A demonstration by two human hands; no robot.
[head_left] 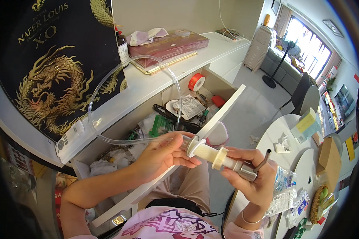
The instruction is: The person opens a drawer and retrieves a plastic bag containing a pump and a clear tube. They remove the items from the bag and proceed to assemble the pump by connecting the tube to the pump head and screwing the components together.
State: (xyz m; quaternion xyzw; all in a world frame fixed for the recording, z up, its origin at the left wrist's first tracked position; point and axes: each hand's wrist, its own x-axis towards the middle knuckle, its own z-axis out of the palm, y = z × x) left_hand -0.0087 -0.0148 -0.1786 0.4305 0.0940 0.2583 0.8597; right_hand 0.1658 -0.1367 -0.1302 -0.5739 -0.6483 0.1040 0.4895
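Note:
Above the open drawer I hold a pump-like device (206, 152) with both hands. It has a cream plastic cylinder with a pale ring, a metal end and a thin bent metal spout (263, 159). My left hand (165, 153) is closed around its clear end, thumb on top and fingers beneath. My right hand (256, 181) wraps the metal end, fingers on the far side and thumb below. From near my left hand a clear flexible tube (180, 93) rises in a large loop over the drawer. Part of the tube's joint is hidden by my left fingers.
The drawer (219, 115) holds a red ribbon spool (196, 82), a green plastic piece (160, 126) and bagged items. A maroon box (167, 46), a bottle and a tall black box (56, 71) stand on the white counter. Right is a cluttered round table (281, 127); farther off, a fan.

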